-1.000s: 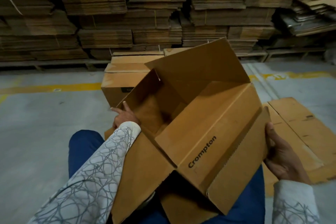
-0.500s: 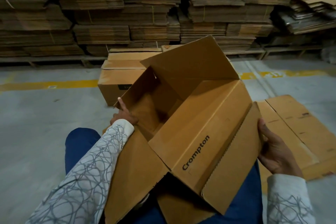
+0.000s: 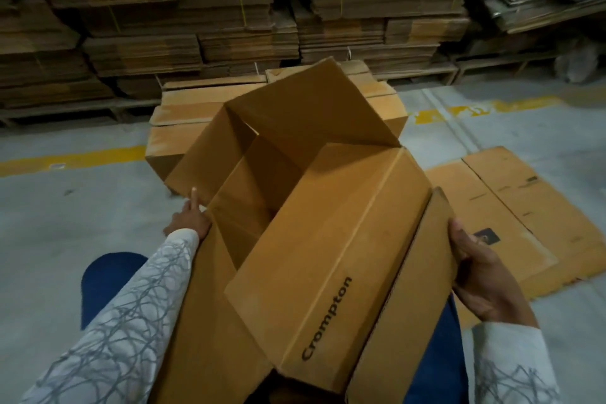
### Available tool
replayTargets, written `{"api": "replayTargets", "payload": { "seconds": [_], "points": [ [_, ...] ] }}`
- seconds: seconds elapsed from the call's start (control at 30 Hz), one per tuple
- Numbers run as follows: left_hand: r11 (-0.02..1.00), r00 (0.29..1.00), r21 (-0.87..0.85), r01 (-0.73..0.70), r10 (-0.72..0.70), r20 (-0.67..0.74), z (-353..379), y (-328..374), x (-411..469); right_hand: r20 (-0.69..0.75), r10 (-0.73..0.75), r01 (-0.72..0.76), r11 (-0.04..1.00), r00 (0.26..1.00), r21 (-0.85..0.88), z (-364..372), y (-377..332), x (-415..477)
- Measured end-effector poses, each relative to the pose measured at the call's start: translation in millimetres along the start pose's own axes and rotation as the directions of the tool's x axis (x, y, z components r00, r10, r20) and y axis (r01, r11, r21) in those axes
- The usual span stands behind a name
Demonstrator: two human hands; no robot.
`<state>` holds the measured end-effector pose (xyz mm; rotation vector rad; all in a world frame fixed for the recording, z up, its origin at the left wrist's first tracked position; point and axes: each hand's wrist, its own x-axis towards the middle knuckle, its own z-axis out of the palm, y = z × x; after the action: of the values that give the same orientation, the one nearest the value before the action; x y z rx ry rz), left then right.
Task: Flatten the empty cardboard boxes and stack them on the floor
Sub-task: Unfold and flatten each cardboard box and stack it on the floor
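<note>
1. Bottom of frame: your lap, blue trousers (image 3: 108, 275). The Crompton box (image 3: 328, 256) sits on it, centre frame, tilted, open side up, flaps spread. It's still in box shape, not flat.
2. Lower right: your right hand (image 3: 482, 275) has the box's right flap. The thumb is hooked over the flap edge w/ the fingers behind it, closed round the cardboard.
3. Left of centre: your left hand (image 3: 188, 221) lies against the box's left wall, index finger (image 3: 194, 198) straight up along it. The other fingers are hidden, so can't tell if it's gripping or just pressing.
4. Right side, on the grey floor (image 3: 49, 223): a flattened box (image 3: 511, 200) lies flat, just beside your right hand in the frame.
5. Centre, just behind the Crompton box: a block of made-up boxes (image 3: 196, 121) stands on the floor.
6. Further back: a yellow line (image 3: 82, 157) crosses the floor, seen left & right of the boxes.
7. Top of frame: stacks of flat cardboard (image 3: 229, 26) on pallets (image 3: 82, 108), edge to edge.
</note>
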<state>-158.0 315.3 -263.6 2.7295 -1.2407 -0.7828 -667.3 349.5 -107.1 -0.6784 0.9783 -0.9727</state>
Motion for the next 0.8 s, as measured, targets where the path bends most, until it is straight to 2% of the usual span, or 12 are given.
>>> {"api": "replayTargets", "payload": {
  "seconds": [0.1,0.17,0.23,0.33,0.43,0.5,0.53,0.63,0.7,0.73,0.8],
  "points": [
    [0.992,0.999,-0.116,0.054,-0.054,-0.004,4.1,5.8,-23.0,0.003,0.005,-0.005,1.000,1.000,0.004,0.0,-0.1,-1.1],
    [0.988,1.000,-0.155,0.020,-0.021,-0.005,-5.5,11.1,-65.5,-0.016,-0.001,0.001,1.000,1.000,0.023,-1.9,0.8,-1.5],
    [0.976,0.998,-0.208,-0.068,0.069,-0.001,-17.7,15.4,-121.9,-0.057,-0.019,0.022,0.998,0.998,0.054,-2.8,3.0,0.0],
    [0.892,0.987,-0.444,-0.089,0.139,0.082,-44.3,11.1,-219.7,-0.064,-0.054,0.057,0.997,0.997,0.051,14.2,4.0,0.1],
    [0.749,0.909,-0.646,-0.146,0.360,0.211,-85.1,6.0,-296.6,-0.062,-0.082,0.081,0.996,0.995,-0.022,46.7,-4.8,-0.1],
    [0.721,0.856,-0.655,-0.228,0.469,0.218,-112.3,13.8,-327.1,-0.052,-0.112,0.105,0.988,0.992,-0.115,71.5,-16.5,0.3],
    [0.730,0.853,-0.633,-0.257,0.479,0.206,-123.1,21.9,-338.9,-0.050,-0.125,0.116,0.980,0.991,-0.161,85.8,-24.3,-1.1],
    [0.822,0.926,-0.479,-0.309,0.376,0.047,-134.0,44.1,-341.7,0.004,-0.159,0.152,0.936,0.987,-0.319,129.0,-57.0,1.9],
    [0.882,0.970,-0.403,-0.244,0.223,-0.099,-129.0,51.3,-326.5,0.056,-0.201,0.206,0.881,0.978,-0.426,153.6,-80.2,7.0],
    [0.868,0.977,-0.448,-0.214,0.179,-0.119,-124.0,53.4,-316.2,0.080,-0.223,0.235,0.856,0.971,-0.460,164.1,-89.9,10.4],
    [0.770,0.981,-0.613,-0.176,0.187,-0.046,-109.3,56.3,-294.9,0.132,-0.231,0.265,0.795,0.964,-0.546,183.1,-97.4,22.6]
  ]
}}
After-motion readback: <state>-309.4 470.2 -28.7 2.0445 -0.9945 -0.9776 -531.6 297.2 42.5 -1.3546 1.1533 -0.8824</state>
